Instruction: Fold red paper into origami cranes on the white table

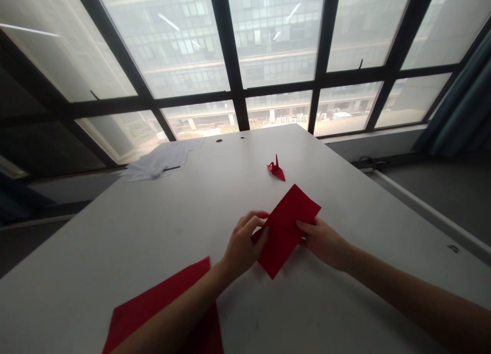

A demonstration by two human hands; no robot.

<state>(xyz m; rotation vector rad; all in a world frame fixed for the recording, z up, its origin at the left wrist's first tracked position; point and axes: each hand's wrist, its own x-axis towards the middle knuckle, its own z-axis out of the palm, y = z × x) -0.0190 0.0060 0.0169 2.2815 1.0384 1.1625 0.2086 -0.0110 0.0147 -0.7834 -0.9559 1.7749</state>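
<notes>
A folded red paper sheet (287, 226) lies on the white table (184, 216), held between both hands. My left hand (242, 244) pinches its left edge, fingers curled over the paper. My right hand (324, 240) grips the right edge, fingers pressed on the sheet. A small red origami crane (276, 169) stands farther back on the table, apart from both hands. A larger flat red sheet (153, 305) lies near the front edge, partly under my left forearm.
A pile of white papers (157, 163) with a dark pen sits at the table's far left corner. Large windows (268, 47) with dark frames rise behind the table. A dark curtain (464, 103) hangs at the right.
</notes>
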